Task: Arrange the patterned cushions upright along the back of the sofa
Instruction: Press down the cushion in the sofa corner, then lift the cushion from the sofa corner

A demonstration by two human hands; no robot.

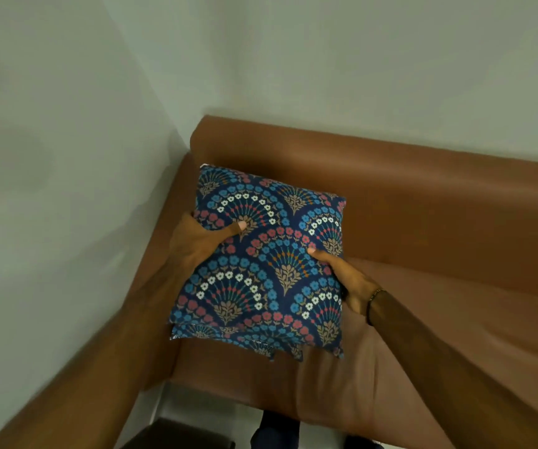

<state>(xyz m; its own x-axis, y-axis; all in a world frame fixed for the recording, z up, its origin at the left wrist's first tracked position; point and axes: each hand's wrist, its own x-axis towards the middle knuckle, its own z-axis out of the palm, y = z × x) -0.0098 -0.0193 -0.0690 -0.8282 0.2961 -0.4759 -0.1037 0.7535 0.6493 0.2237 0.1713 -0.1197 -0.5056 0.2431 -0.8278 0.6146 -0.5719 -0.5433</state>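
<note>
A dark blue cushion with fan-shaped flower patterns in blue, red and white is held flat above the left end of a brown leather sofa. Edges of at least one more patterned cushion stick out beneath its near side. My left hand grips the cushion's left edge, thumb on top. My right hand grips the right edge, thumb pressed on the pattern, a dark band on that wrist. The fingers under the cushions are hidden.
The sofa's backrest runs along a pale wall, with its left armrest tight against a side wall. A dark low object and a person's dark legs show on the white floor below.
</note>
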